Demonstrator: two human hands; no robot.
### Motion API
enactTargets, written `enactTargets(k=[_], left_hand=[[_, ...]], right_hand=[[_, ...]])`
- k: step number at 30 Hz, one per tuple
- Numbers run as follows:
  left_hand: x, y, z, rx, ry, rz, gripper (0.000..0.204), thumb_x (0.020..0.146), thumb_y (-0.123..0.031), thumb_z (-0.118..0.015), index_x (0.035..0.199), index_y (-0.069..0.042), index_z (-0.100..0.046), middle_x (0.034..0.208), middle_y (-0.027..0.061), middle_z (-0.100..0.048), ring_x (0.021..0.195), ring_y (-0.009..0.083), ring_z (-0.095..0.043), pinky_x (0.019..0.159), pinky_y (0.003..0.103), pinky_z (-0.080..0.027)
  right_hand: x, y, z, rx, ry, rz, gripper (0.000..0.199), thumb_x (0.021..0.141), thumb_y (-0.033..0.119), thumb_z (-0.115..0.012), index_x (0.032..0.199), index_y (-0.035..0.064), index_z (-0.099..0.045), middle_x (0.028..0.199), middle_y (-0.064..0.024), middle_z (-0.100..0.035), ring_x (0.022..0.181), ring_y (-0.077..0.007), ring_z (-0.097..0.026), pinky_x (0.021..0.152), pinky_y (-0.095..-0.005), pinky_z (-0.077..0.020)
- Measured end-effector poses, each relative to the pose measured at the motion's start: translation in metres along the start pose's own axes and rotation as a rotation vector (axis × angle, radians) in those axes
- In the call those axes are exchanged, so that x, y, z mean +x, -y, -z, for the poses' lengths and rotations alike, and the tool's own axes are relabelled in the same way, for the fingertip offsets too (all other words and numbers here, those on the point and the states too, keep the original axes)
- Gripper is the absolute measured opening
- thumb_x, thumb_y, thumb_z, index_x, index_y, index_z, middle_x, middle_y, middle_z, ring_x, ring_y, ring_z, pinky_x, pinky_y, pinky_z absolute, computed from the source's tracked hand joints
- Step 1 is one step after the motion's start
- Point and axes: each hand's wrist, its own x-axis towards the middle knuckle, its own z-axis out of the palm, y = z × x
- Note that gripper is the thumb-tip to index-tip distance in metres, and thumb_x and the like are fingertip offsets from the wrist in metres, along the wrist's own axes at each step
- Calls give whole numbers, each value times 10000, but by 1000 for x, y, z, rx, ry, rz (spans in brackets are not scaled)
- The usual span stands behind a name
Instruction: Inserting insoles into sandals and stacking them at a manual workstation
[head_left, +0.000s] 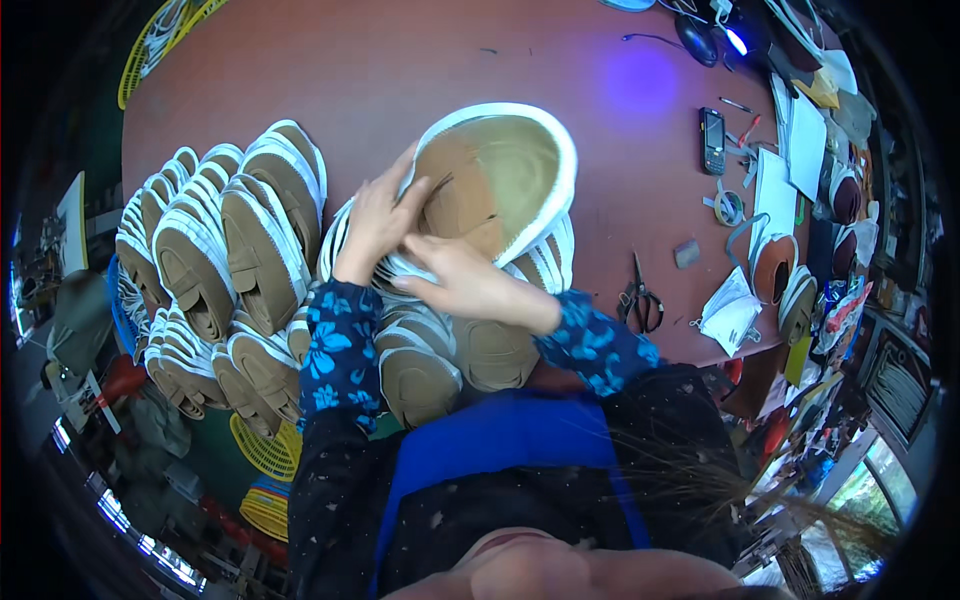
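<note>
A large tan shoe upper [470,200] with a white edge lies tilted on a stack of similar white-edged uppers [560,250] in the middle. Its lighter inner side shows toward the far right. My left hand [378,222] is closed on its left edge, fingers lying over the tan fabric. From the right, my right hand [485,288] reaches across the near edge, index finger and thumb closed around it beside the left hand; its other fingers are hidden. More stacked uppers [418,380] lie just below both hands.
Several stacks of tan shoe uppers [262,250] fill the table's left side. At right are black scissors [641,302], a phone-like handset [712,140], a tape roll [728,208] and papers [775,190]. A lit lamp [736,41] shines at the far right. Yellow baskets [268,450] stand below left.
</note>
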Motion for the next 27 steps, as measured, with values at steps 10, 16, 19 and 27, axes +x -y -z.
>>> enactTargets(k=[10, 16, 19, 27], left_hand=[[32, 19, 3, -266, 220, 54, 517, 1112, -421, -375, 1521, -165, -560, 1447, 204, -625, 1326, 428, -572, 1146, 473, -419], [36, 33, 7, -414, 272, 168, 611, 1129, -494, -241, 1522, -156, -565, 1455, 203, -622, 1372, 414, -545, 1185, 467, -385], [35, 37, 4, -518, 259, 48, 593, 1129, -479, -262, 1517, -153, -570, 1463, 202, -618, 1382, 407, -542, 1206, 465, -361], [32, 56, -9, -646, 216, 107, 427, 1114, -271, -483, 1469, -76, -617, 1442, 128, -645, 1343, 253, -583, 1142, 373, -435]], right_hand=[[-40, -1, 152, -919, -812, -96, 154, 880, 171, -770, 987, 61, -754, 968, -107, -706, 902, -339, -667, 780, -442, -547], [-34, 14, 173, -714, -940, 170, 132, 913, 69, -749, 1038, 31, -765, 974, -140, -760, 835, -267, -741, 779, -372, -574], [-29, 28, 220, -479, -1211, 75, 130, 1009, 84, -707, 1082, -11, -757, 930, -23, -752, 855, -71, -654, 725, -235, -520], [51, -128, 268, -149, -1123, -82, 232, 993, 188, -743, 1127, 0, -756, 761, -8, -669, 642, -59, -603, 569, -250, -504]])
